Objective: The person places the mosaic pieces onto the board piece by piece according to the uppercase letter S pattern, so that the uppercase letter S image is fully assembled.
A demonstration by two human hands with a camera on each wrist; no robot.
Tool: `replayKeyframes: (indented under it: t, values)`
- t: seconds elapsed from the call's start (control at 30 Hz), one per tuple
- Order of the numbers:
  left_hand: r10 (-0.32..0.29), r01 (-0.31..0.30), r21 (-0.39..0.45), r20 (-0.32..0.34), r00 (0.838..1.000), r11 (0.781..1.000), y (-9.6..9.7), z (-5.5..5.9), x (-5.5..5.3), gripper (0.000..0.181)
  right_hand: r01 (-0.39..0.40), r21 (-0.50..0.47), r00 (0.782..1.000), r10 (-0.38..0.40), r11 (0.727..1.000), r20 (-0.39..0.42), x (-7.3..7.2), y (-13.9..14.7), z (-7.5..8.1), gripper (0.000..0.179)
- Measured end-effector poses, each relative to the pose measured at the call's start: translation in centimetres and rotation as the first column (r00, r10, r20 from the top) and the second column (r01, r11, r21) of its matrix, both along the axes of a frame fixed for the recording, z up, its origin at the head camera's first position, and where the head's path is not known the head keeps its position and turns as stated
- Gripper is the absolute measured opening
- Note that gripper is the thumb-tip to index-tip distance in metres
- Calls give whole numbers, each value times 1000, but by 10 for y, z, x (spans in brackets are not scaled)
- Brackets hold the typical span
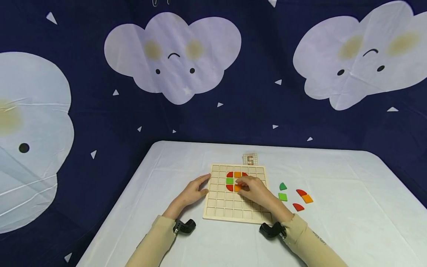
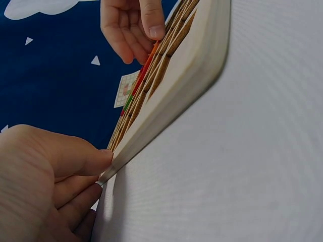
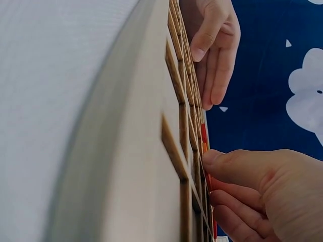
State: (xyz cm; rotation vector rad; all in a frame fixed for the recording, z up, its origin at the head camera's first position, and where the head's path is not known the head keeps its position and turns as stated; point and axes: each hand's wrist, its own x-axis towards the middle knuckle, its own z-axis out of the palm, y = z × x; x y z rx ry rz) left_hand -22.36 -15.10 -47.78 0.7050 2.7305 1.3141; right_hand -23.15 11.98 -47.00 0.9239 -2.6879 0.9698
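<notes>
With 12 o'clock pointing away from the person, the right hand (image 1: pixel 255 188) lies over the grid board (image 1: pixel 220 203), its forearm coming in from about 5 o'clock. The orange square (image 1: pixel 237 188) is in a cell at its fingertips, at 9 o'clock from the middle of the hand. The fingers are bent, with their tips near the thumb; whether they pinch a piece or merely touch one, I cannot tell.

The orange square has no evident long axis; its row runs from 9 to 3 o'clock, with a red quarter (image 1: pixel 229 188) just beside it at 9 and a green square (image 1: pixel 229 181) towards 10 or 11.

The left hand (image 1: pixel 193 191) is farther off, its fingers apart and touching the board's 9 o'clock edge. Off the 3 o'clock edge, nearer the right hand, a loose green wedge (image 1: pixel 282 186) and a loose green square (image 1: pixel 282 197) lie on the surface (image 1: pixel 353 207), a loose orange square (image 1: pixel 307 199) beyond them.
</notes>
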Motion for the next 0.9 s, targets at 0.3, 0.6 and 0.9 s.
replayKeyframes:
  t: [0.3, 0.6, 0.9]
  values:
    - [-2, 2, 4, 3, 1000, 1000, 0, -2, 0, 58, -14, -208, 984, 50, 978, 169, 0, 3, 10, 31]
    - [-1, 1, 1, -9, 1000, 1000, 0, -2, -1, 58, -9, -364, 970, 97, 931, 225, 3, 19, 34, 37]
    - [5, -5, -9, 9, 1000, 1000, -1, -4, -1, 59, 79, -392, 982, -3, 917, 190, 15, 58, 65, 33]
